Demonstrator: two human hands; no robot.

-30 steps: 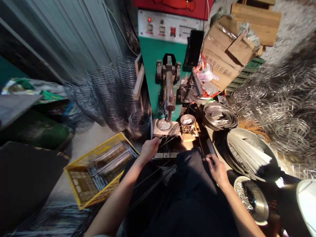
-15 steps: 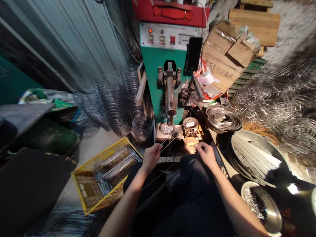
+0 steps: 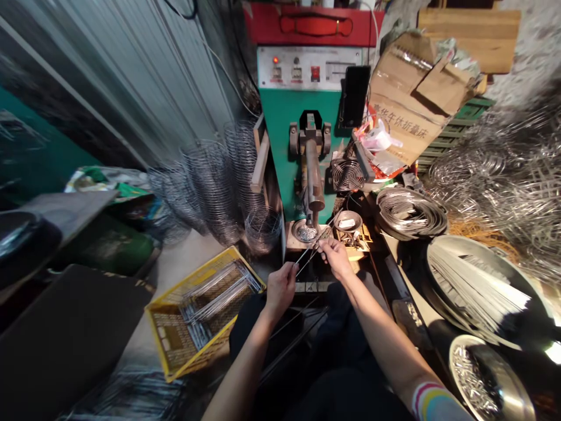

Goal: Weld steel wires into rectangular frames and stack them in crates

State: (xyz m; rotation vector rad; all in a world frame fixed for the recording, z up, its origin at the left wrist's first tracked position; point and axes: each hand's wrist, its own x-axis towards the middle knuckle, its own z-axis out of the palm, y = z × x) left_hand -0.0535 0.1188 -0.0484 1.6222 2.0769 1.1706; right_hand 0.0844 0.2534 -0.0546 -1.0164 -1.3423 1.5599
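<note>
My left hand [image 3: 281, 287] is closed in a pinch on the near end of a thin metal wire piece [image 3: 305, 255], which slants up and right. My right hand [image 3: 336, 258] has its fingers pressed together at the far part of the same wire, just right of a round dish of small metal bits [image 3: 305, 231]. What exactly sits between the right fingertips is too small to make out. Above the dish stands the upright cylindrical electrode arm [image 3: 314, 175] of a green machine [image 3: 280, 128]. A second small bowl [image 3: 348, 221] with a white piece in it lies beyond my right hand.
On the left sits a yellow crate [image 3: 160, 345] of bent wire parts, with stacked wire rings [image 3: 213, 187] behind it. To the right are a coil of metal strip [image 3: 409, 213], a large basin [image 3: 432, 292] of flat strips and a bowl of small metal pieces [image 3: 471, 374].
My right hand has moved left and forward, from beside the wire onto its far part. My left hand still grips the wire. The whole view has shifted slightly.
</note>
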